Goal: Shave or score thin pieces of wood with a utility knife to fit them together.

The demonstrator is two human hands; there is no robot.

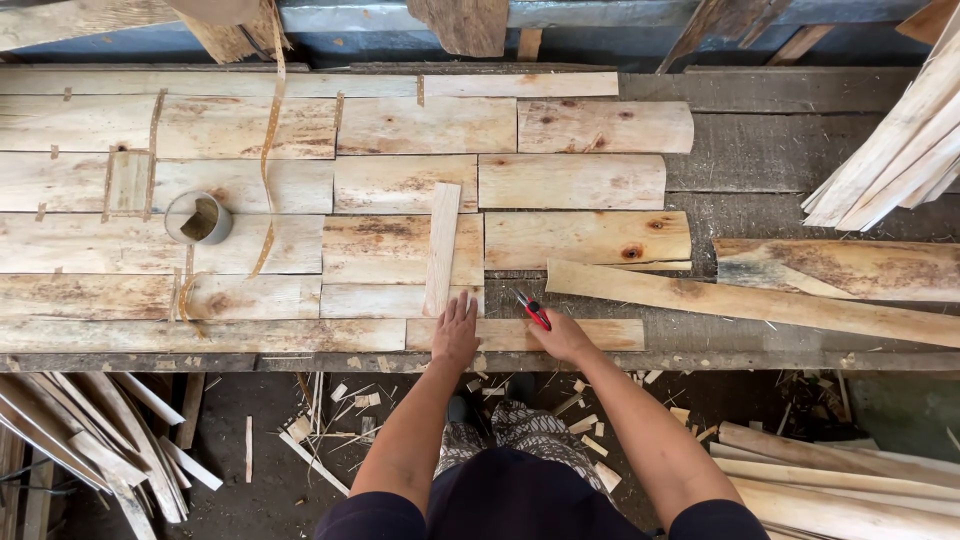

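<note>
Left hand [456, 330] lies flat, open, at the near end of the narrow pale wood strip [441, 247], which runs straight away; right hand [562, 335] grips the red-handled cutter [533, 309] just beside.

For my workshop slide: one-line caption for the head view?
Left hand pressing veneer sheets on a workbench, right hand holding a red cutter.

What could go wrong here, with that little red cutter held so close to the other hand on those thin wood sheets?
1. The right hand holds a small red-handled cutter near the left hand, which presses flat on the pale wood veneer sheets; a slip might nick the fingers.
2. The narrow loose veneer strip lying across the sheets could shift or split.
3. Wood offcuts on the floor might cause a stumble.
</note>
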